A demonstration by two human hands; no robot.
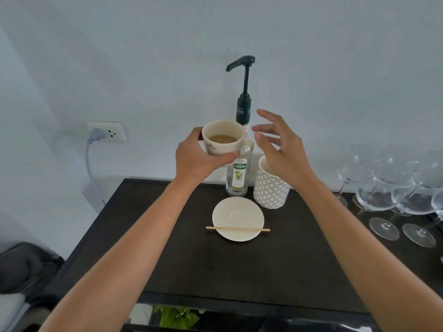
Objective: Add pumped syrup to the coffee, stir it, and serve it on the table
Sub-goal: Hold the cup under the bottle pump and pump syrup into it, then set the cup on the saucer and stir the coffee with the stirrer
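My left hand [195,157] grips a cream coffee cup [224,137] with light brown coffee in it, held in the air in front of the syrup bottle [237,176]. The bottle's dark green pump [243,85] rises above the cup, its spout pointing left, above the cup's right side. My right hand [279,144] hovers open beside the bottle's neck, to the right of the cup's handle, touching nothing. On the dark table [182,267] lies a white saucer [238,218] with a wooden stir stick [237,228] across its near edge.
A white patterned holder [271,188] stands right of the bottle. Several upturned wine glasses [405,200] fill the right side. A wall socket with a grey plug [106,133] is at left. A dark bag [26,267] lies lower left; green leaves [177,316] show below the table.
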